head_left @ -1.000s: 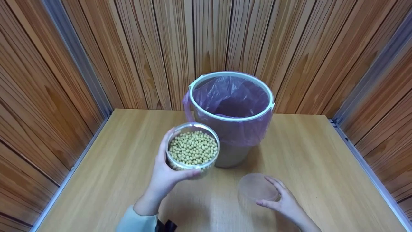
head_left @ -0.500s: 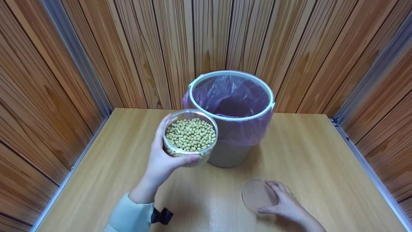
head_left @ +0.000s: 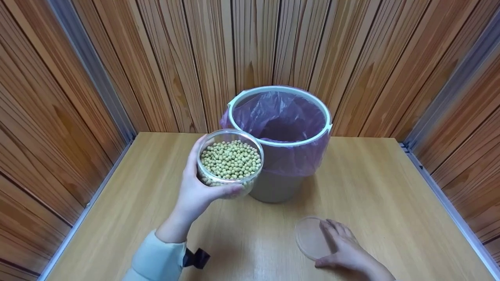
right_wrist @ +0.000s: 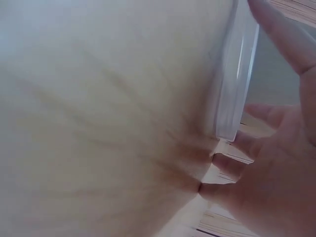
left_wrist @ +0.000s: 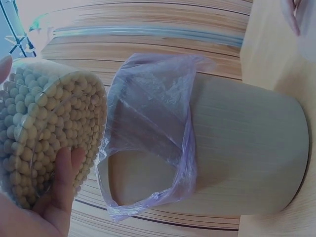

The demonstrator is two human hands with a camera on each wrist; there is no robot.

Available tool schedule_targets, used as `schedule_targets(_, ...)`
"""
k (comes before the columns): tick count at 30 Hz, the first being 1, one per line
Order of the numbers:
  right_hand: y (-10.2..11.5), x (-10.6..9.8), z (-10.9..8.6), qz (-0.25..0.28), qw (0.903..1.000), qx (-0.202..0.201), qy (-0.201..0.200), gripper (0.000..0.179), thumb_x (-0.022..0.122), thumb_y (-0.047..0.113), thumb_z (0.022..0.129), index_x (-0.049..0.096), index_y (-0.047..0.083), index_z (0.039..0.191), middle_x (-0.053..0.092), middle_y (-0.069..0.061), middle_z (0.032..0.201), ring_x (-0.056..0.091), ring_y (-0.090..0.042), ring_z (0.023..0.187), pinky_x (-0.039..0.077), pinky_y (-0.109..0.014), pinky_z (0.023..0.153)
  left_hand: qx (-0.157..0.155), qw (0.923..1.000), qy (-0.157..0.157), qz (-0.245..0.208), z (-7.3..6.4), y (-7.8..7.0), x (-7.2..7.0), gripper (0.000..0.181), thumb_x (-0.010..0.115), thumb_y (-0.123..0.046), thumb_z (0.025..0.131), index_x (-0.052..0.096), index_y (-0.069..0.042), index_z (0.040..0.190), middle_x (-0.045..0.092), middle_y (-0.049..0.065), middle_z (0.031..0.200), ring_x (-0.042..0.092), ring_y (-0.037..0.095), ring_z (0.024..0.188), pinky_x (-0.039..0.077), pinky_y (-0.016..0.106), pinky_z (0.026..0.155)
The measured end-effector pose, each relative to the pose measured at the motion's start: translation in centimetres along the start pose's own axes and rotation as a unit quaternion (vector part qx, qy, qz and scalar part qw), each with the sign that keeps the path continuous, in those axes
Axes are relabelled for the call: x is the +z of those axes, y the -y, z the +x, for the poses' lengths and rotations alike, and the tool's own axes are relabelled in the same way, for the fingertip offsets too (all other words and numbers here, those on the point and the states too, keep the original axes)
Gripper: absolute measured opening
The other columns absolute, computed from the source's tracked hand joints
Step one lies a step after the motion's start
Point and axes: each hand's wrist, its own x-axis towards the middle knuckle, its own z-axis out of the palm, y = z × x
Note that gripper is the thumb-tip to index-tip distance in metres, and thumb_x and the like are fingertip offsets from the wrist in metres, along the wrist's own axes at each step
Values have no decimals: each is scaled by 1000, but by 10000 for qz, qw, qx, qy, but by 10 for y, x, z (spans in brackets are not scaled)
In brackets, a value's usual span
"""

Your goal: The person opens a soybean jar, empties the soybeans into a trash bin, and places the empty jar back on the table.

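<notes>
The left hand, nearer to the bin, has its fingers curled around the roughly upright jar, with the bin beyond and to the right of them, while the right hand pinches the lid at the counter.

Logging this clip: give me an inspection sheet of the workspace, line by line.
Surface: light wood-grain table.
Job's things: open clear jar of pale round beans, raised beside the bin; clear lid at table level, exact contact unclear; bin upright, with a purple bag lining it and hanging over its outside.
Clutter: nothing seen.
Hands: left hand grips the jar; right hand holds the lid's edge; black block at left wrist.
Cables: nothing seen.
Surroundings: wood-panelled walls, metal strips in the corners; thin dark bars in the left wrist view, unidentifiable.
</notes>
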Motion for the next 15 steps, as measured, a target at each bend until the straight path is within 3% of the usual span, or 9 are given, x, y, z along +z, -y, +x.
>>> schedule_targets(4, 0, -4, 2, 215, 9996, -33, -203, 104, 79, 52, 61, 35, 0, 140, 27, -29, 144, 18, -51, 131, 14, -71, 98, 50, 10000, 21, 76, 1, -1, 0, 113, 90, -7, 51, 27, -20, 144, 39, 1, 141, 40, 16, 126, 34, 36, 105)
schedule_targets(8, 5, -16, 7, 865, 9948, 21, -536, 93, 78, 39, 70, 32, 0, 141, 25, -28, 145, 19, -49, 132, 14, -69, 100, 15, 9999, 2, 138, 2, -4, -1, 112, 90, -7, 52, 27, -20, 143, 39, 0, 141, 41, 15, 125, 35, 36, 104)
schedule_targets(15, 31, -56, 18, 1866, 9784, 11, -893, 80, 69, 27, 83, 24, 4, 144, 25, -23, 148, 19, -42, 135, 16, -61, 106, -9, 9995, -82, 318, 7, -9, -2, 112, 91, -11, 51, 27, -20, 143, 40, -2, 140, 42, 14, 124, 35, 34, 104)
